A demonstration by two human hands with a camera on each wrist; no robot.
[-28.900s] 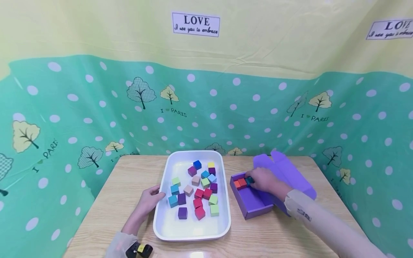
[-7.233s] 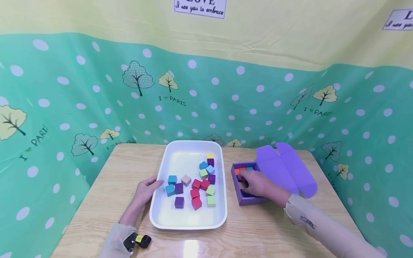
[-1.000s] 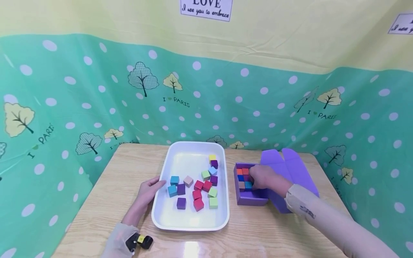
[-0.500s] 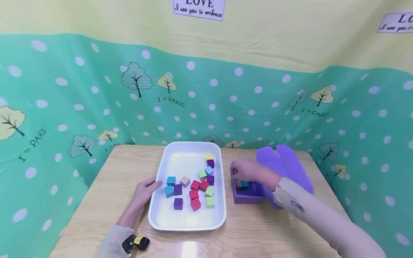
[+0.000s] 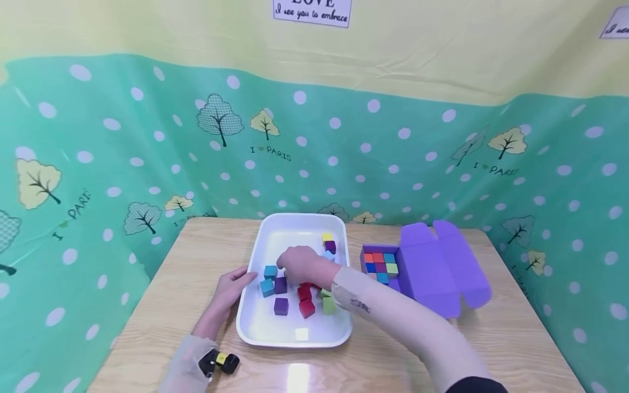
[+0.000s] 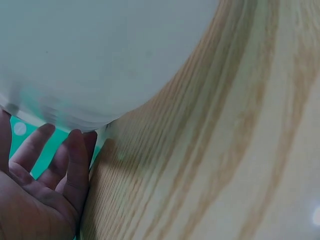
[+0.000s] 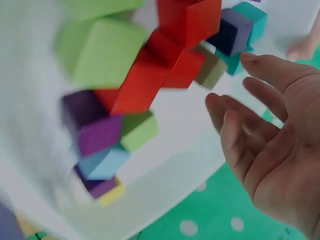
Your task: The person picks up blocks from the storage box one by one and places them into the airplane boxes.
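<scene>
The right hand (image 5: 302, 265) is out over the white tray (image 5: 269, 327), fingers loosely spread with nothing between them, and there's a beige cube (image 7: 211, 67) just beside the fingertips! Around it in the tray: red cubes (image 5: 307, 309), dark purple cubes (image 5: 281, 307), teal cubes (image 5: 267, 287), light green cubes (image 5: 328, 305). Over on the tray's left side, the left hand (image 5: 227, 290) rests relaxed fingers against the rim. And to the tray's right on the tabletop (image 5: 216, 240), the purple box (image 5: 395, 284) stands lid up, coloured cubes packed in rows inside.
</scene>
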